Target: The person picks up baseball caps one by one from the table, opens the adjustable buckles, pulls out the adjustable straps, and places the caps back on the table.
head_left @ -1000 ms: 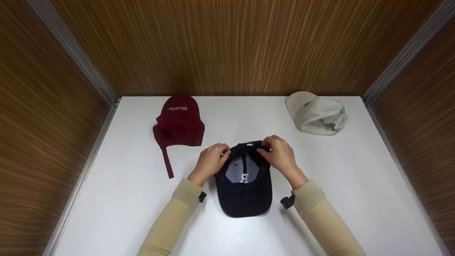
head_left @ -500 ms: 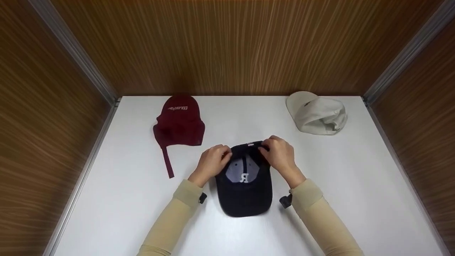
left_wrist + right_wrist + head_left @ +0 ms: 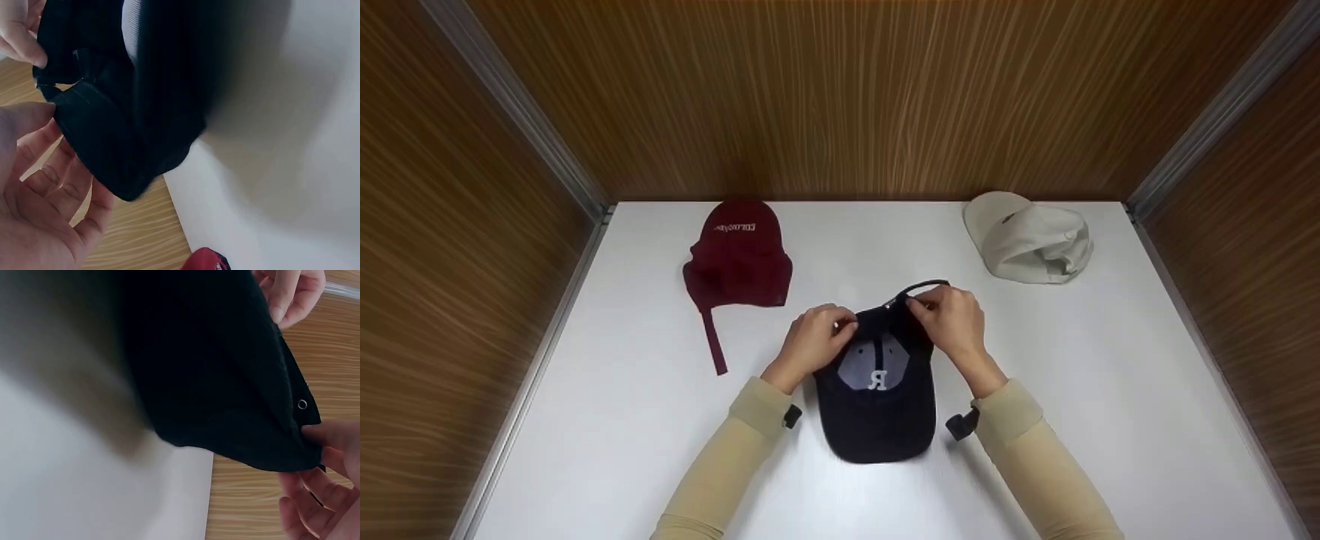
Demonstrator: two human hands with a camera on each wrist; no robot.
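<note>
A dark navy baseball cap (image 3: 875, 427) lies in the middle of the table with its inside facing up, brim toward the person, a white R showing. My left hand (image 3: 816, 337) pinches the left part of its back edge between thumb and fingers. On the other side, my right hand (image 3: 952, 321) pinches the back edge near the buckle. A thin strap end (image 3: 924, 284) sticks out in an arc above the right fingers. In the right wrist view, a metal eyelet (image 3: 302, 404) shows on the band beside the thumb.
A dark red cap (image 3: 739, 259) with a dangling strap (image 3: 714, 343) lies at the back left of the white table (image 3: 622, 450). Farther right is a cream cap (image 3: 1031, 240) on its side. Wood-grain panels (image 3: 840, 97) wall the back and both sides.
The strap's free end has come up and now arcs out above the right hand. My left hand has shifted slightly right, and the back edge of the cap has bunched a little.
</note>
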